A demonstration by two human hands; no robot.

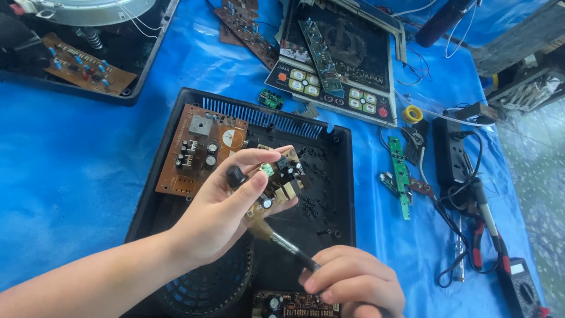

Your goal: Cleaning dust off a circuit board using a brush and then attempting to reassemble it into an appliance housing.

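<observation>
Brushing small circuit board (276, 182), pinched in left hand (220, 209) above open black casing (341, 194); right hand (353, 285) clenched on brush (282, 240). Bristles at board's lower edge; cleaning underway, larger board (200, 150) untouched in casing.

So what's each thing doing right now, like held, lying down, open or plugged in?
left hand: gripping a small circuit board
small circuit board: held up, parts facing up
right hand: gripping a brush
brush: bristles touching the small board
black casing: open, lying flat
brown circuit board: lying in the casing
power strip: plug inserted
green strip board: lying loose on the blue sheet
</observation>
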